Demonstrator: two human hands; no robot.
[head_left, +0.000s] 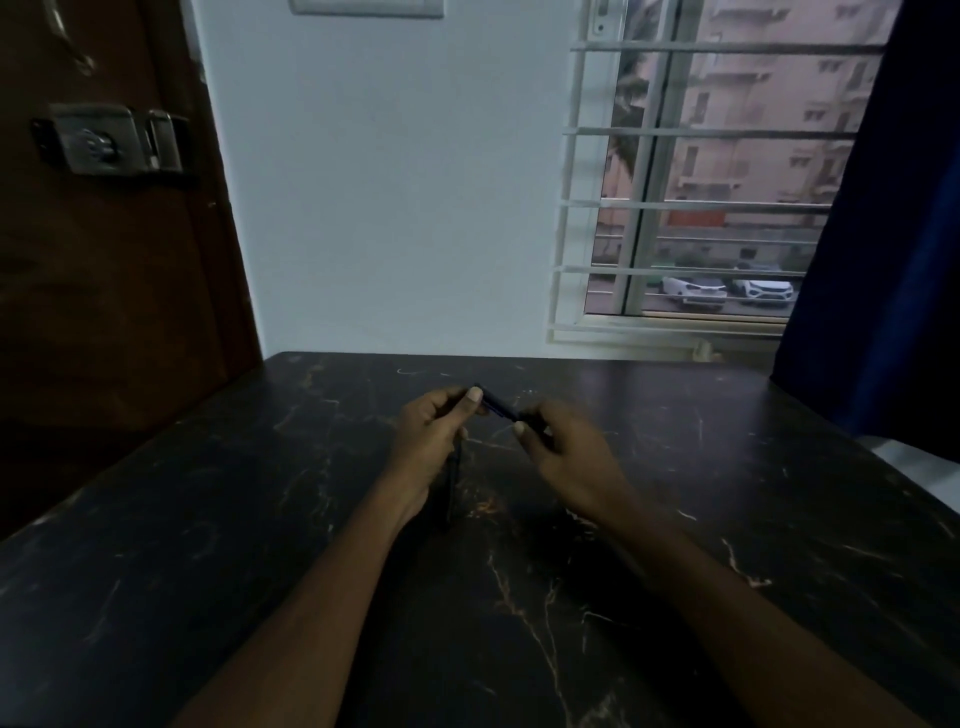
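Both hands meet above the middle of a black marble-patterned table (260, 545). Between them runs a thin dark strap or cord (500, 407). My left hand (434, 436) pinches its upper end between thumb and fingers. My right hand (563, 449) pinches the other end, slightly lower and to the right. A further dark length (451, 488) hangs down from under my left hand toward the table. What the dark object is cannot be told in the dim light.
A white wall stands behind the table. A brown door (104, 291) with a metal lock (111, 140) is at the left. A barred window (696, 197) is at the right, with a dark blue curtain (883, 234) beside it.
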